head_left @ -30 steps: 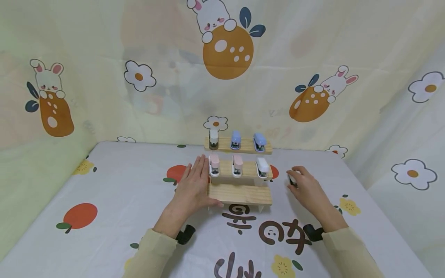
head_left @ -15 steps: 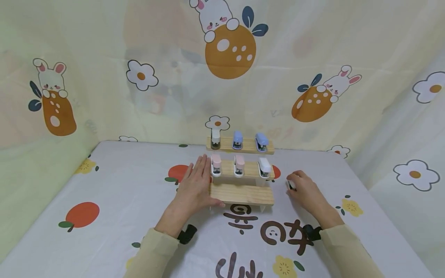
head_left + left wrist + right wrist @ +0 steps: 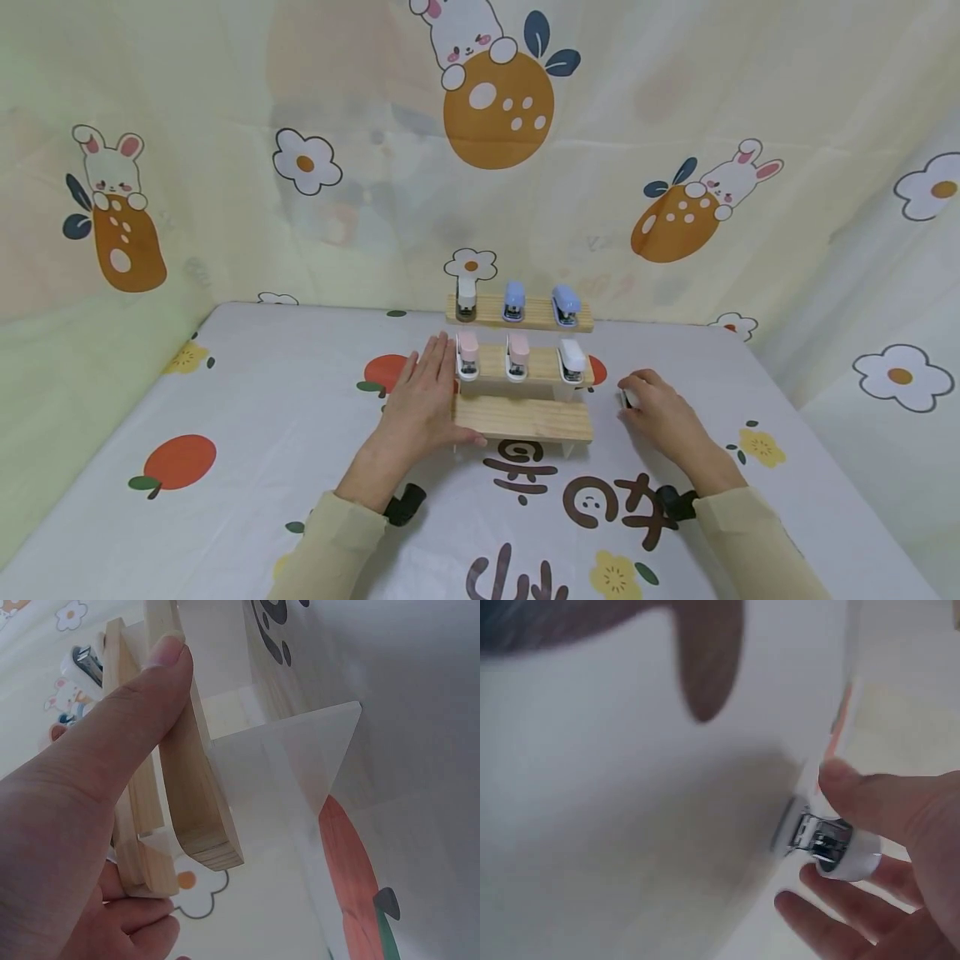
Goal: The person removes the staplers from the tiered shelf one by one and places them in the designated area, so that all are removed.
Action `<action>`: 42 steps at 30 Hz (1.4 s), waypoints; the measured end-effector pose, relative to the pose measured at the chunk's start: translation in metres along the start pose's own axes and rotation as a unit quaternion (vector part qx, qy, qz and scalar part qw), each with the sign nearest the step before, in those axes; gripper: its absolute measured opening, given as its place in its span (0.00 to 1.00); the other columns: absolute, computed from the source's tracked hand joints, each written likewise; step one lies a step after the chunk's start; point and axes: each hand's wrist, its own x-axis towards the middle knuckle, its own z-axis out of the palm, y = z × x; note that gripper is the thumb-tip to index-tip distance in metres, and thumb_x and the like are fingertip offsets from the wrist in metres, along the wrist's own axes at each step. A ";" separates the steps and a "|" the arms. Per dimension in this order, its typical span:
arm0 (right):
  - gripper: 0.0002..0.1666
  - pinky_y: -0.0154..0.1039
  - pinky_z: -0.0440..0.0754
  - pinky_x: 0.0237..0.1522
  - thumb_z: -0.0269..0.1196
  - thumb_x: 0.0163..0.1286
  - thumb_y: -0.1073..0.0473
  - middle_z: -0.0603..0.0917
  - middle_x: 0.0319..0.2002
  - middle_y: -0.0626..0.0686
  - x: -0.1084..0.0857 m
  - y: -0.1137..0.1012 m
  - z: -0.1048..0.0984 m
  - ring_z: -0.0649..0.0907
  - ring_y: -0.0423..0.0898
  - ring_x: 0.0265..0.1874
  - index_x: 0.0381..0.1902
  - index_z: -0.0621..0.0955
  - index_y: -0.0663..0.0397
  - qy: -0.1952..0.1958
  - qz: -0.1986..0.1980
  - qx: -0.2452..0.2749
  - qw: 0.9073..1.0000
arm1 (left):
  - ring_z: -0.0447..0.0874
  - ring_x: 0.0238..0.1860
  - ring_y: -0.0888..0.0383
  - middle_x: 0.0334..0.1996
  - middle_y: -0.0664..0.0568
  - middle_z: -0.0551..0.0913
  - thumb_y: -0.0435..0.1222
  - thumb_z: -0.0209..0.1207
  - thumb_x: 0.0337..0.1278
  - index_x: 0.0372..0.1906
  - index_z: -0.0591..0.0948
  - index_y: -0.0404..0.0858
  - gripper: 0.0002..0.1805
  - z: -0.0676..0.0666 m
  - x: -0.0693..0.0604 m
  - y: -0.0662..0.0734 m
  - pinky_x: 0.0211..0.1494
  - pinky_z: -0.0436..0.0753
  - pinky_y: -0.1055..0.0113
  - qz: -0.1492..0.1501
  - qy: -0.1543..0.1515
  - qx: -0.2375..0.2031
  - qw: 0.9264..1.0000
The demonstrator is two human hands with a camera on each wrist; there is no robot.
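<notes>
My left hand (image 3: 420,408) rests against the left side of a three-tier wooden rack (image 3: 525,419), fingers straight and thumb on the front edge of the lowest shelf. In the left wrist view that thumb (image 3: 142,697) lies along the wood. To the right of the rack, my right hand (image 3: 663,417) holds a small white stapler (image 3: 861,859) at the table surface, between thumb and fingers. Most of it is hidden from the head view. The middle shelf carries two pink staplers (image 3: 467,354) and a white-topped one (image 3: 572,358). The lowest shelf is bare.
On the top shelf stand a white stapler with a dark base (image 3: 466,300) and two blue staplers (image 3: 513,300). A printed cloth (image 3: 270,483) covers the table. Behind rises a patterned curtain (image 3: 360,225), close to the rack's back.
My right hand has shifted slightly nearer to me with the stapler, which shows less between the fingers. The left hand keeps its place on the rack. The head view has moved slightly.
</notes>
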 end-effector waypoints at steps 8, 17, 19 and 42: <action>0.28 0.62 0.81 0.55 0.72 0.61 0.59 0.74 0.59 0.69 -0.003 -0.005 -0.008 0.79 0.65 0.55 0.56 0.78 0.64 0.029 -0.014 -0.023 0.999 | 0.45 0.81 0.47 0.79 0.40 0.48 0.66 0.76 0.22 0.78 0.49 0.30 0.79 0.000 0.000 0.001 0.83 0.49 0.51 -0.004 -0.005 0.002 1.000; 0.28 0.64 0.80 0.55 0.70 0.62 0.56 0.73 0.61 0.67 -0.008 -0.017 -0.023 0.77 0.65 0.57 0.57 0.78 0.63 0.045 -0.034 0.000 0.998 | 0.44 0.81 0.47 0.80 0.40 0.48 0.66 0.76 0.22 0.78 0.48 0.30 0.79 0.000 0.000 0.001 0.83 0.49 0.52 -0.007 -0.008 0.004 1.000; 0.28 0.65 0.80 0.56 0.70 0.63 0.55 0.73 0.62 0.67 -0.010 -0.020 -0.026 0.76 0.65 0.58 0.57 0.77 0.62 0.050 -0.038 0.007 0.998 | 0.44 0.81 0.46 0.80 0.40 0.48 0.66 0.76 0.22 0.78 0.48 0.30 0.79 0.000 0.000 0.001 0.83 0.49 0.51 -0.006 -0.008 0.004 1.000; 0.29 0.60 0.83 0.53 0.70 0.62 0.58 0.76 0.60 0.63 -0.012 -0.060 -0.048 0.79 0.62 0.56 0.58 0.77 0.64 0.151 -0.142 0.054 0.977 | 0.46 0.80 0.46 0.79 0.39 0.48 0.65 0.77 0.23 0.78 0.49 0.30 0.78 0.001 0.000 0.001 0.83 0.50 0.51 -0.003 -0.003 0.004 1.000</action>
